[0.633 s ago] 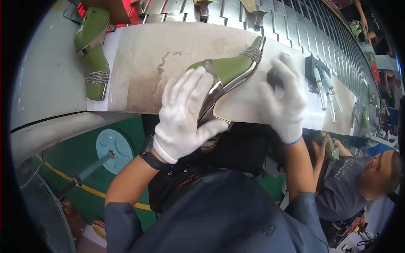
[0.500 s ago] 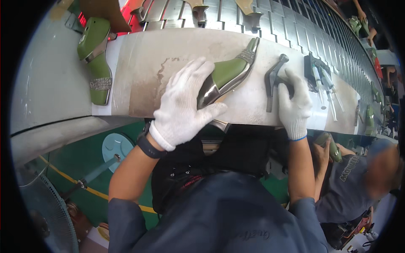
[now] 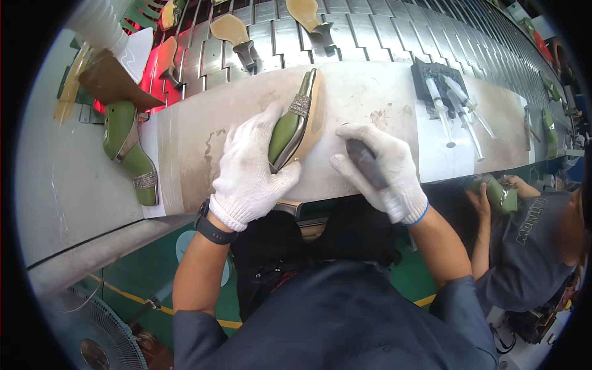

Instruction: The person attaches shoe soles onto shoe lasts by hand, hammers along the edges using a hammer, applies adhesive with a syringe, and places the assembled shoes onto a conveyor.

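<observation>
On the worktable [image 3: 364, 92], a sandal on a green last [image 3: 283, 139] lies tilted on its side. It has a glittery strap near the toe, metallic edging and a tan sole turned to the right. My left hand [image 3: 250, 169], in a white knit glove, is closed around its heel end, hiding that part. To the right, my gloved right hand [image 3: 385, 163] grips a dark hand tool [image 3: 365, 161], blurred and partly covered by the fingers. A gap separates the tool from the sandal.
Another sandal on a green last [image 3: 131, 151] stands at the left. Several syringes [image 3: 453, 102] rest in a dark holder at the right. Behind runs a slatted metal conveyor [image 3: 271, 40] carrying tan soles with heels [image 3: 231, 34]. A co-worker's hands [image 3: 484, 200] hold a green last at far right.
My right hand has picked the dark tool up off the table and brought it left. My left hand has turned the sandal more upright, showing more of its sole. The whole view has shifted.
</observation>
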Tool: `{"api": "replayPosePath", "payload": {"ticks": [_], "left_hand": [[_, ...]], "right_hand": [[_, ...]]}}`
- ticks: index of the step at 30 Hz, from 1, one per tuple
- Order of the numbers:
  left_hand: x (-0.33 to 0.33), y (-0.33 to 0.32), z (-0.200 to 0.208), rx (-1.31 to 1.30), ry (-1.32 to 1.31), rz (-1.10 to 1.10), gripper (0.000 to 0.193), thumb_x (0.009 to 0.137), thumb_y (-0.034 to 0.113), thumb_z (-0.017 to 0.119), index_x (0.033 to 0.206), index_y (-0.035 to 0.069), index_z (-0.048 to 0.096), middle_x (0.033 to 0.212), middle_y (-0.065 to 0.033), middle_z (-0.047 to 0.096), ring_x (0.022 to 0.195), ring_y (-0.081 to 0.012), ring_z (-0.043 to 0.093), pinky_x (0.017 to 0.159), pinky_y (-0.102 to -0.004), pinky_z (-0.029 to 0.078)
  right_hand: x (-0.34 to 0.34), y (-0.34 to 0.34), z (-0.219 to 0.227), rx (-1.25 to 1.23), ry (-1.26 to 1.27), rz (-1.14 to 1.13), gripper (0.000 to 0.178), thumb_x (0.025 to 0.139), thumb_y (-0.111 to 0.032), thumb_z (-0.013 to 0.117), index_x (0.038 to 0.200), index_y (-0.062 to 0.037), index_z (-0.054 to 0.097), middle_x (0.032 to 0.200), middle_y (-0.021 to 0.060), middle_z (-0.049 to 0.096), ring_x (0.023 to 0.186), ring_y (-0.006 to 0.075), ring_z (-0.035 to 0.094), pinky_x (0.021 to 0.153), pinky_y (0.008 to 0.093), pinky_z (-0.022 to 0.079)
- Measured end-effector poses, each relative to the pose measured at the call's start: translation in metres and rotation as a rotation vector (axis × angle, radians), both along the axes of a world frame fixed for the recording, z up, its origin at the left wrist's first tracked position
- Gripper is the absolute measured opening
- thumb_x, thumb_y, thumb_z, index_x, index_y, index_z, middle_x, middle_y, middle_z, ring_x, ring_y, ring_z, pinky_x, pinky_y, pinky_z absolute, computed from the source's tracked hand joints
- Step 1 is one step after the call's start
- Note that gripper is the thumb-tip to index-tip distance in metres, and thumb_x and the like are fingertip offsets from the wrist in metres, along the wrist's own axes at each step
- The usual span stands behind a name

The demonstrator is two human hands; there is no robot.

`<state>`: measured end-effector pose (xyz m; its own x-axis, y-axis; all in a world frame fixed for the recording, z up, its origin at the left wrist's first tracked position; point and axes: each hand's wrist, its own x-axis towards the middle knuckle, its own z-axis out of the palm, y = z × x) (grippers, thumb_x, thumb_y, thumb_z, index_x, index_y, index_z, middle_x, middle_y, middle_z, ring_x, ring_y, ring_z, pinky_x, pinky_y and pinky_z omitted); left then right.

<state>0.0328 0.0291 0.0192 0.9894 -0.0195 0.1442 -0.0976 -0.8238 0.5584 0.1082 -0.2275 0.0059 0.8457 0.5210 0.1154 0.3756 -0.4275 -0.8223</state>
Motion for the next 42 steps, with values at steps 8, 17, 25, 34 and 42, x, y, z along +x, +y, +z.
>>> {"api": "replayPosePath", "payload": {"ticks": [8, 17, 25, 34, 42], "left_hand": [[0.026, -0.008, 0.004, -0.066, 0.028, -0.044, 0.099, 0.082, 0.013, 0.089, 0.168, -0.003, 0.044, 0.160, -0.0279, 0.060, 0.148, -0.0448, 0.059, 0.126, -0.0494, 0.045], [0.027, -0.003, 0.005, -0.095, 0.038, -0.070, 0.100, 0.079, 0.012, 0.089, 0.168, -0.003, 0.046, 0.155, -0.0273, 0.063, 0.141, -0.0440, 0.063, 0.123, -0.0498, 0.047], [0.029, 0.002, 0.001, -0.073, 0.005, -0.105, 0.102, 0.077, 0.010, 0.089, 0.169, -0.002, 0.046, 0.145, -0.0267, 0.068, 0.132, -0.0464, 0.065, 0.118, -0.0508, 0.050], [0.027, 0.004, -0.005, -0.096, -0.032, -0.092, 0.101, 0.078, 0.008, 0.088, 0.169, -0.003, 0.046, 0.143, -0.0265, 0.069, 0.131, -0.0459, 0.067, 0.117, -0.0506, 0.050], [0.026, 0.004, -0.007, -0.110, -0.068, -0.086, 0.099, 0.078, 0.008, 0.088, 0.168, -0.002, 0.048, 0.142, -0.0258, 0.070, 0.134, -0.0442, 0.067, 0.118, -0.0498, 0.050]], "right_hand": [[0.047, 0.006, 0.019, 0.508, 0.526, -0.057, 0.031, 0.115, -0.018, 0.058, 0.133, 0.0021, 0.073, 0.126, 0.0178, 0.080, 0.120, 0.0285, 0.078, 0.108, 0.0430, 0.059], [0.081, 0.030, 0.045, 0.529, 0.391, 0.082, 0.026, 0.112, -0.014, 0.062, 0.126, 0.0045, 0.074, 0.122, 0.0178, 0.080, 0.119, 0.0257, 0.077, 0.105, 0.0408, 0.061], [0.082, 0.048, 0.027, 0.407, 0.276, 0.067, 0.023, 0.103, -0.013, 0.080, 0.122, -0.0013, 0.078, 0.111, 0.0100, 0.082, 0.103, 0.0182, 0.080, 0.094, 0.0348, 0.063], [0.099, 0.048, 0.034, 0.279, 0.235, 0.184, 0.020, 0.105, -0.015, 0.074, 0.117, 0.0001, 0.077, 0.113, 0.0142, 0.082, 0.108, 0.0241, 0.080, 0.096, 0.0366, 0.063], [0.077, 0.046, 0.046, 0.333, 0.291, 0.286, 0.022, 0.099, -0.003, 0.080, 0.120, 0.0030, 0.076, 0.114, 0.0128, 0.081, 0.108, 0.0208, 0.079, 0.100, 0.0360, 0.062]]}}
